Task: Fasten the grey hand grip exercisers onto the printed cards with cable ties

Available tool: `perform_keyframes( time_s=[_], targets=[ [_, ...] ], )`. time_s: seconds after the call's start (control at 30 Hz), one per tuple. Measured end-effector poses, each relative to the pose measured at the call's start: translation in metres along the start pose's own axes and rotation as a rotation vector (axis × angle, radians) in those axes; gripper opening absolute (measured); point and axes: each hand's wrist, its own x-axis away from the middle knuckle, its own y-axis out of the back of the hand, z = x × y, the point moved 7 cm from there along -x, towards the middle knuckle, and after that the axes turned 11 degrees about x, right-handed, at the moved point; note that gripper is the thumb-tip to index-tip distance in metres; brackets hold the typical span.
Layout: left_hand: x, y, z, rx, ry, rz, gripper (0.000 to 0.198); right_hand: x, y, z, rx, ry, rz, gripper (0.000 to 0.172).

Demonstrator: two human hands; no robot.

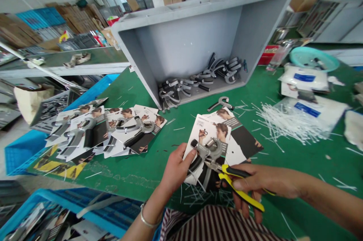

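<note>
My left hand, with a bracelet at the wrist, pinches a printed card and the grey-and-black hand grip lying on it. Yellow-and-black pliers are held in my right hand, their jaws at the lower edge of the hand grip, near a white cable tie. More cards lie just behind and to the right of the held one. A loose hand grip rests on the green table beyond them.
A grey bin on its side holds several hand grips. Carded grips are piled at the left, and white cable ties at the right by plastic bags. Blue crates stand at the lower left. Behind the bin, a person's head shows.
</note>
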Motion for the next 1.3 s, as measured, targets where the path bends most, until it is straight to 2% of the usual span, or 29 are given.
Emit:
perform_keyframes(
  time_s=[0.1, 0.4, 0.63, 0.8, 0.93, 1.17, 1.3],
  targets=[
    [0.0, 0.001, -0.003, -0.035, 0.001, 0.001, 0.024, 0.002, 0.001, 0.005, -0.012, -0.033, 0.02, 0.046],
    [0.0, 0.0, -0.005, -0.033, -0.012, -0.004, 0.023, 0.018, 0.008, 0.008, 0.095, -0.099, -0.03, 0.043],
    [-0.001, -0.002, -0.012, -0.049, -0.03, 0.011, 0.023, 0.013, 0.009, 0.015, 0.118, -0.134, -0.041, 0.045],
    [-0.001, -0.001, -0.004, 0.003, -0.016, 0.003, 0.022, 0.008, 0.013, 0.012, 0.143, -0.12, -0.123, 0.04],
    [-0.001, -0.001, 0.002, 0.031, -0.008, 0.003, 0.022, 0.007, 0.008, 0.011, 0.164, -0.096, -0.137, 0.04],
    [-0.008, -0.003, 0.011, 0.159, 0.013, 0.017, 0.025, -0.005, 0.013, -0.008, 0.406, -0.088, -0.329, 0.043],
    [-0.011, -0.008, 0.031, 0.377, 0.148, -0.004, 0.029, -0.009, 0.019, -0.002, 0.788, 0.141, -0.557, 0.031]
  ],
)
